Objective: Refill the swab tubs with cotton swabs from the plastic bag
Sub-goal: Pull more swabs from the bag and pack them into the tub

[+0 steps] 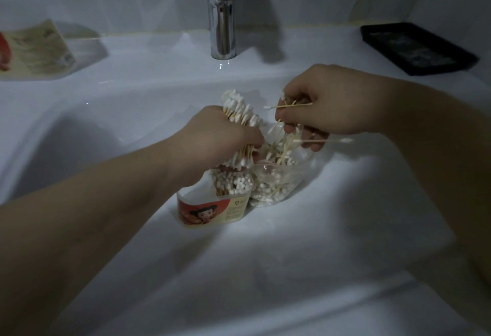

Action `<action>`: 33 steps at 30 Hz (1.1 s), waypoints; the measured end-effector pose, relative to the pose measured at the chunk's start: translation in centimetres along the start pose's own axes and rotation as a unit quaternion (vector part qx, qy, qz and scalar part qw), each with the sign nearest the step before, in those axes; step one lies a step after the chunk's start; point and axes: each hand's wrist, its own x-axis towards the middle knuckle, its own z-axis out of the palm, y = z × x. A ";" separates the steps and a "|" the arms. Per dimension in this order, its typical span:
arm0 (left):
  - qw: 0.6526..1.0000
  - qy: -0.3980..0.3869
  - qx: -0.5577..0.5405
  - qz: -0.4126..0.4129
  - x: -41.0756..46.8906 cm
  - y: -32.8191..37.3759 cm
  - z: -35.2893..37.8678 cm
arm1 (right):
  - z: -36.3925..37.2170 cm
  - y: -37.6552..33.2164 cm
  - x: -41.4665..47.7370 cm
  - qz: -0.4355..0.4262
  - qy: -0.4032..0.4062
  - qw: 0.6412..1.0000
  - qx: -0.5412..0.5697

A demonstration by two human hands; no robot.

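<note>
My left hand [212,139] clasps a bundle [240,114] of swabs over the tub [210,209] in the sink [292,242]; my right hand [334,102] pinches strays [289,106] above the bag [276,181]. Mid-refill, I judge; next, the bundle must go in upright.

Top access to swab tub [212,211] is blocked: left hand [212,139] with swab bundle [239,112] sits right over the mouth. Plastic bag [276,184] touches the tub's right side, with right hand [332,102] over its opening and loose swabs [281,144] poking out sideways. Forearms close the near-left and right approaches. Free: sink [265,256] floor in front, and the basin's left slope. Faucet [222,22] stands back-centre. Second tub [37,49] is on the rear-left ledge and black tray [417,49] rear-right, both well apart.
</note>
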 end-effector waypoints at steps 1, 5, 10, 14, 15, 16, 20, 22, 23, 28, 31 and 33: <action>1.000 -0.001 -0.006 0.002 0.0 -0.1 0.0 | 0.0 0.0 0.1 -0.002 -0.001 1.000 0.001; 1.000 0.001 -0.012 0.017 0.2 -0.3 0.0 | 0.2 0.1 0.5 -0.005 0.000 1.000 0.021; 0.998 0.008 -0.043 0.047 0.3 -0.2 0.0 | 0.2 0.1 0.8 -0.011 0.044 0.995 0.090; 0.992 0.028 -0.079 0.091 0.5 -0.3 0.0 | 0.1 0.3 0.8 0.008 0.027 0.995 0.094; 0.991 0.030 -0.085 0.099 0.5 -0.3 0.0 | 0.2 0.3 0.7 0.008 0.015 0.996 0.092; 0.990 0.026 -0.083 0.108 0.5 -0.3 -0.1 | 0.3 0.1 0.6 0.003 0.003 0.995 0.098; 0.987 -0.016 -0.085 0.132 0.3 -0.4 0.1 | 1.0 -0.3 0.5 -0.016 -0.019 0.990 0.137; 0.989 -0.006 -0.078 0.128 0.4 -0.3 0.0 | 1.1 -0.3 0.7 -0.013 -0.011 0.989 0.147; 0.990 0.003 -0.077 0.119 0.4 -0.3 0.0 | 1.1 -0.3 0.8 -0.008 -0.003 0.988 0.153; 0.992 0.018 -0.113 0.057 0.5 -0.4 0.0 | 0.5 -0.2 0.7 0.022 0.026 0.987 0.157; 0.986 0.005 -0.163 0.044 0.7 -0.5 -0.1 | 0.7 -0.3 0.5 0.024 0.009 0.991 0.134; 0.981 -0.006 -0.189 0.045 0.9 -0.4 -0.2 | 1.1 -0.5 0.4 0.016 -0.009 0.994 0.111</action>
